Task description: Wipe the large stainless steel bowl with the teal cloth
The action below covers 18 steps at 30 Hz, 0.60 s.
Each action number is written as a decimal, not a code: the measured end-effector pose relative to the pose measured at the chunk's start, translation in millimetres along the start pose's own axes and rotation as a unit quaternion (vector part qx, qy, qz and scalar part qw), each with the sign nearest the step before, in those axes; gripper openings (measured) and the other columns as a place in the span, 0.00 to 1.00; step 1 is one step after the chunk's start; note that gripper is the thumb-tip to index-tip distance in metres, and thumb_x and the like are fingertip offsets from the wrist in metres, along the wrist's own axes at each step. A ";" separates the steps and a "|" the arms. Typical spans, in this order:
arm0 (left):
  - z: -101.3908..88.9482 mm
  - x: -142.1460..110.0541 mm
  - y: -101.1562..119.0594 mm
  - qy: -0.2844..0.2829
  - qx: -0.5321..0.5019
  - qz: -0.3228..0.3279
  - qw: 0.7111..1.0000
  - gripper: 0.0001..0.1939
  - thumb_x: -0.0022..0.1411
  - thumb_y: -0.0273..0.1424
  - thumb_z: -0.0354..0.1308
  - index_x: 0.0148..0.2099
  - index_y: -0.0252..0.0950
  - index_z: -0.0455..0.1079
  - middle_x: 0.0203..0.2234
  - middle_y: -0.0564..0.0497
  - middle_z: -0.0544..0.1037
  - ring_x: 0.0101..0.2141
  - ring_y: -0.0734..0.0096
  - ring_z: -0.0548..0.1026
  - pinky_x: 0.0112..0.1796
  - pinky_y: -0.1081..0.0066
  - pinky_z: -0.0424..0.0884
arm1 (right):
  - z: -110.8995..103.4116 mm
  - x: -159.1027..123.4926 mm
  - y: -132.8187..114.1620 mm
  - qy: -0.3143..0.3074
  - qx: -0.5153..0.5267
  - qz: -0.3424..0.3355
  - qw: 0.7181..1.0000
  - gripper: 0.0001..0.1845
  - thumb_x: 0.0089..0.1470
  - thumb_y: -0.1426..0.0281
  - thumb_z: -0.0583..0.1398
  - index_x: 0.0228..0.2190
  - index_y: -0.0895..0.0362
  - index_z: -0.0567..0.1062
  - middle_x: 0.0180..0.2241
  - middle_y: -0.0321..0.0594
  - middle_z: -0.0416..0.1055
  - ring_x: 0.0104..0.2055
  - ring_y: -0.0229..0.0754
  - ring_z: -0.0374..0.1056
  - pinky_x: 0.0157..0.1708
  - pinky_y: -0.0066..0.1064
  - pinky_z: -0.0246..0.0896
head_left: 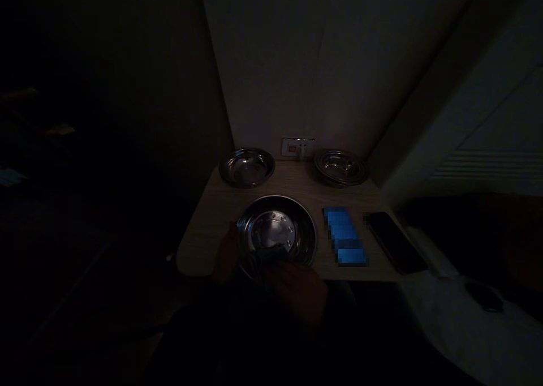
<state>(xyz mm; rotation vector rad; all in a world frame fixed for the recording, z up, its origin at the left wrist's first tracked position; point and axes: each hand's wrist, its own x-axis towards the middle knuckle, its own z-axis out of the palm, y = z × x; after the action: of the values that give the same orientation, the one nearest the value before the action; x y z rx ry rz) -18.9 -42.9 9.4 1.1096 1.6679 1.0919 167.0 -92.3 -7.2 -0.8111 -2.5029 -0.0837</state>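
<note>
A shiny metal bowl point(275, 230) sits near the front edge of a small wooden table, tipped slightly toward me. Its left rim is in my left hand point(227, 253), which is dim and partly lost in shadow. My right hand point(297, 290) lies over the near rim, fingers pressing a dark cloth point(271, 254) against the inside of the bowl. How the cloth is folded cannot be made out in the low light.
At the back left of the table point(203, 222) stands another metal bowl point(247, 168); stacked metal bowls point(340, 168) stand back right. A lit phone point(344, 236) and a dark phone point(396, 241) lie on the right. Behind, a wall socket point(298, 148) holds a plug.
</note>
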 end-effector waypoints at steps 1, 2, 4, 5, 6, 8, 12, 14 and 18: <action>-0.7 1.0 3.5 -0.008 0.001 0.000 1.000 0.35 0.60 0.55 0.36 0.37 0.35 0.75 0.31 0.43 0.80 0.37 0.56 0.76 0.39 0.62 0.69 | -9.4 -5.1 9.6 -0.031 0.007 -0.028 0.999 0.16 0.60 0.72 0.54 0.48 0.62 0.70 0.46 0.46 0.74 0.47 0.46 0.70 0.45 0.40 0.68; -0.2 1.4 7.4 -0.015 -0.002 0.003 1.000 0.34 0.59 0.55 0.37 0.38 0.35 0.75 0.34 0.44 0.80 0.38 0.57 0.76 0.40 0.63 0.69 | -18.0 -9.5 18.5 -0.059 0.006 -0.041 0.997 0.16 0.59 0.73 0.54 0.49 0.62 0.70 0.46 0.46 0.74 0.48 0.46 0.70 0.47 0.41 0.67; 3.9 0.3 16.2 -0.032 -0.016 0.027 0.999 0.34 0.60 0.55 0.37 0.40 0.35 0.74 0.36 0.45 0.80 0.40 0.60 0.76 0.41 0.66 0.69 | -28.3 -14.5 29.7 -0.086 -0.001 -0.048 0.995 0.16 0.58 0.74 0.54 0.48 0.61 0.70 0.46 0.46 0.74 0.47 0.46 0.70 0.48 0.41 0.66; 6.9 -1.2 20.8 -0.032 -0.012 0.030 0.999 0.34 0.60 0.54 0.37 0.39 0.34 0.74 0.35 0.45 0.80 0.38 0.61 0.76 0.40 0.67 0.69 | -28.8 -14.7 30.6 -0.088 -0.003 -0.043 0.995 0.15 0.58 0.75 0.55 0.48 0.61 0.71 0.45 0.46 0.74 0.47 0.46 0.70 0.48 0.41 0.66; 9.9 -3.1 25.4 -0.037 -0.006 0.026 0.999 0.33 0.61 0.54 0.37 0.38 0.34 0.74 0.34 0.45 0.80 0.37 0.61 0.77 0.39 0.67 0.69 | -26.0 -13.1 27.8 -0.079 -0.002 -0.034 0.996 0.15 0.58 0.74 0.55 0.47 0.61 0.71 0.45 0.47 0.75 0.46 0.47 0.70 0.47 0.41 0.66; 14.4 -6.9 33.3 -0.016 0.001 0.012 1.000 0.33 0.61 0.53 0.36 0.34 0.33 0.73 0.29 0.45 0.80 0.33 0.62 0.76 0.35 0.68 0.70 | -13.1 -5.6 13.4 -0.047 0.006 0.004 0.999 0.15 0.58 0.73 0.55 0.47 0.61 0.72 0.44 0.47 0.75 0.46 0.47 0.70 0.45 0.39 0.68; 8.0 -6.1 41.4 0.000 0.041 0.013 0.999 0.32 0.60 0.53 0.38 0.33 0.33 0.73 0.29 0.46 0.80 0.33 0.62 0.76 0.35 0.69 0.69 | 13.8 14.2 -22.2 -0.004 0.027 0.085 0.996 0.20 0.58 0.73 0.52 0.51 0.65 0.68 0.48 0.50 0.71 0.50 0.49 0.67 0.44 0.37 0.69; -1.8 0.6 41.9 -0.035 0.081 0.017 0.996 0.33 0.60 0.54 0.37 0.34 0.33 0.73 0.31 0.45 0.80 0.35 0.61 0.76 0.37 0.69 0.69 | 14.9 16.4 -27.5 -0.023 0.042 0.086 0.995 0.21 0.59 0.71 0.52 0.53 0.65 0.66 0.50 0.49 0.71 0.50 0.48 0.67 0.43 0.38 0.70; -18.6 15.5 41.3 -0.107 0.123 -0.004 0.987 0.35 0.57 0.57 0.37 0.35 0.33 0.74 0.30 0.44 0.81 0.37 0.58 0.77 0.39 0.67 0.69 | -8.3 0.4 -1.9 -0.090 0.056 0.005 0.994 0.18 0.61 0.71 0.51 0.51 0.61 0.69 0.48 0.46 0.72 0.50 0.46 0.68 0.46 0.39 0.67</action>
<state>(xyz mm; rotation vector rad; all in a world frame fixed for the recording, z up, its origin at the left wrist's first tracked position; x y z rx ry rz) -31.1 -22.6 51.0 1.3244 1.6629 0.7455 169.3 -95.4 0.4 -0.8178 -2.6444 0.1381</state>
